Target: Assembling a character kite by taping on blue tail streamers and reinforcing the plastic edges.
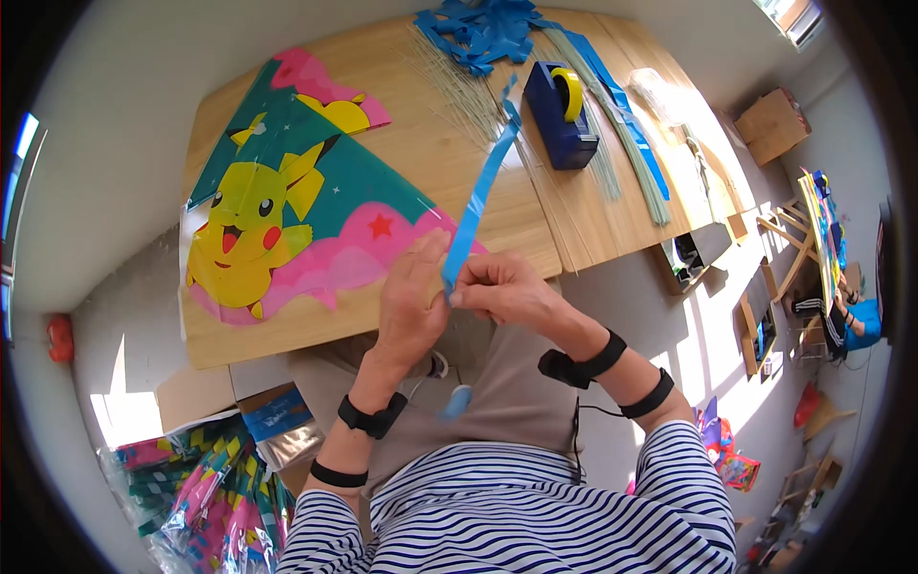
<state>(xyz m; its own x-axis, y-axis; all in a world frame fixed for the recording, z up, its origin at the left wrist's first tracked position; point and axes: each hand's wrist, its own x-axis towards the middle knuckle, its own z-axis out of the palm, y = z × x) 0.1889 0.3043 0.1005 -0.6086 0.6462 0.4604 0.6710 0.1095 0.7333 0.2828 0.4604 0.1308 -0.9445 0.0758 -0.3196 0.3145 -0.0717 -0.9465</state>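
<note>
A narrow blue plastic strip (475,206) runs up from between my hands over the table, its far end loose near a tape dispenser. My right hand (512,292) pinches its lower end between thumb and fingertips. My left hand (413,301) is close beside it, fingers pressed together and thumb next to the strip's end; what it grips is hidden. Past my left fingers, the triangular kite sail (335,206) lies spread on the table, green and pink with a yellow cartoon figure. Its right corner reaches behind my hands.
The dark blue dispenser (559,129) holds a yellow-rimmed roll on the wooden table (402,91). Thin pale sticks (612,124) and heaped blue strips (483,33) lie around it. Bagged folded kites (210,497) are at lower left. A blurred blue-white object (457,402) is over my lap. Another person (861,320) is far right.
</note>
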